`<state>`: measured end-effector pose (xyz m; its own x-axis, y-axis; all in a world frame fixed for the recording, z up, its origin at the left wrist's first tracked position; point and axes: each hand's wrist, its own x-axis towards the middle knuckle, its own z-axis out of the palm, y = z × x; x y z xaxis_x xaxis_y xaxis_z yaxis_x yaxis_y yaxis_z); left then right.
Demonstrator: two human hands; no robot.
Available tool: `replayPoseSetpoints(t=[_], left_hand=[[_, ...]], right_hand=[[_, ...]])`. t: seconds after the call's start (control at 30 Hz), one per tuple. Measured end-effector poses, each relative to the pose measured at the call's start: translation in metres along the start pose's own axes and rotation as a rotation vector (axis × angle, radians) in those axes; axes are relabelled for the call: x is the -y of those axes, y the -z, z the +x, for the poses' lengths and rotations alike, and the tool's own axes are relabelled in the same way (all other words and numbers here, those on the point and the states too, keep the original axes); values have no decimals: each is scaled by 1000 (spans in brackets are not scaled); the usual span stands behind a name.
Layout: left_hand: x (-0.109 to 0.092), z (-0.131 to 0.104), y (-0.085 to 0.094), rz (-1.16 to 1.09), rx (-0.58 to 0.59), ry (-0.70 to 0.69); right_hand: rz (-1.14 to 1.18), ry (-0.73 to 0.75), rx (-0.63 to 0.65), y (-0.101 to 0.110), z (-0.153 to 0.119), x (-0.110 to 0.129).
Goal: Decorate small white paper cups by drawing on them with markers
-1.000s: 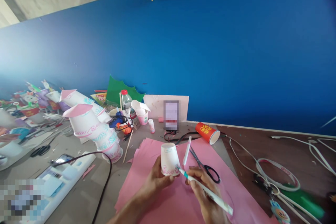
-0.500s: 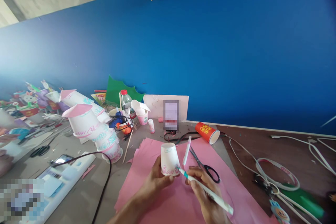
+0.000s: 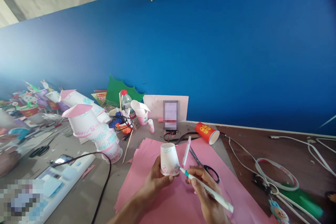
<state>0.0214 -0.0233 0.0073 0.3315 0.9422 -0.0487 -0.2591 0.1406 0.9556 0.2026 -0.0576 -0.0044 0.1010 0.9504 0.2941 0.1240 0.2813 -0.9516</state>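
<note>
My left hand [image 3: 158, 175] is closed around the lower part of a white paper cup [image 3: 168, 157], which is upside down, its wider rim at the bottom. Pink and teal drawings run along that rim, and a small teal outline shows near the top. A white marker [image 3: 210, 190] with a teal band is gripped in my right hand [image 3: 203, 185], its tip at or very near the cup's lower right side. Under both hands lies pink paper [image 3: 147, 157]. Just right of the cup rest a second, pink-tipped marker [image 3: 186, 151] and black-handled scissors [image 3: 203, 166].
Stacked decorated cups with pink cone roofs [image 3: 78, 111] stand at left. A red paper cup [image 3: 207, 132] lies on its side behind the scissors. White cables [image 3: 278, 175] coil at right, and a black cord [image 3: 106, 178] crosses the left. Another person's hand [image 3: 9, 161] shows at far left.
The cup and my hands keep almost the same pose, with the marker tip still by the cup's lower right. The other person's hand at far left has shifted slightly.
</note>
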Motion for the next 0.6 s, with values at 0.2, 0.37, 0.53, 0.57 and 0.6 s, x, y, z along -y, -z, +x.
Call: replayPoseSetpoints(t=[0.2,0.37,0.53,0.57,0.6], left_hand=[[-4,0,-3,-23,-17,4],[1,1,-1,-21,-13,1],[1,1,-2,-51,-4,0],[0,1,-3,-51,1,3],[-1,1,-3,-51,6,6]], right_hand=[[39,-12,-13,-4,-3,0],[13,18,-28,-4,-3,-2],[23,56,1,-1,-1,0],[23,62,4,-1,-1,0],[19,68,-7,-2,-1,1]])
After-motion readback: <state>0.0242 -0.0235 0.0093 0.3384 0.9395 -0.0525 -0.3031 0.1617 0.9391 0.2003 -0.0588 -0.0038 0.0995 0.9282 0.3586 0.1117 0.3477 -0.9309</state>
